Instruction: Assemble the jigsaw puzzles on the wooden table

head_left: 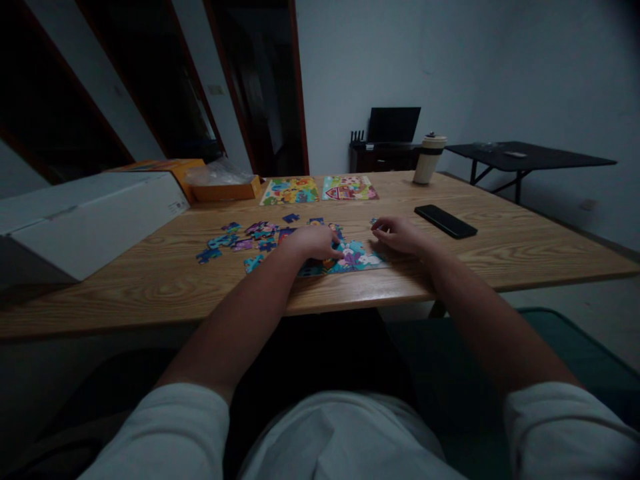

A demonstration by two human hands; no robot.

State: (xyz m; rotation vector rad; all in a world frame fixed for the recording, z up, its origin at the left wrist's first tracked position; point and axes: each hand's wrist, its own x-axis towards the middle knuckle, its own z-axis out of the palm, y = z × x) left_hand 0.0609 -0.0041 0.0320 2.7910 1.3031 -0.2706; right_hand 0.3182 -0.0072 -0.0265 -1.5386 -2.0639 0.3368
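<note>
Left hand [313, 241] is flat, fingers down, pressing on the left part of the half-built puzzle [356, 257] near the front edge of the tabletop [150, 280]. Can't tell if a piece sits under its fingertips. Right hand [396, 235] is curled narrow at the puzzle's upper right corner, fingers pinched as if on a small piece; too dim to confirm.

Loose pieces [250, 237] are scattered just left of the left hand, some touching each other.

Risks as I judge them:
- The puzzle lies close to the tabletop edge; a push from either wrist could slide joined pieces apart or off.
- Left forearm sweeps over the loose pieces; a drag could knock some to the floor.
- Low light makes colour matching error-prone.

Phone [445, 221] is near the right hand; a cup [429, 159] and two finished puzzles [320, 189] are well apart.
</note>
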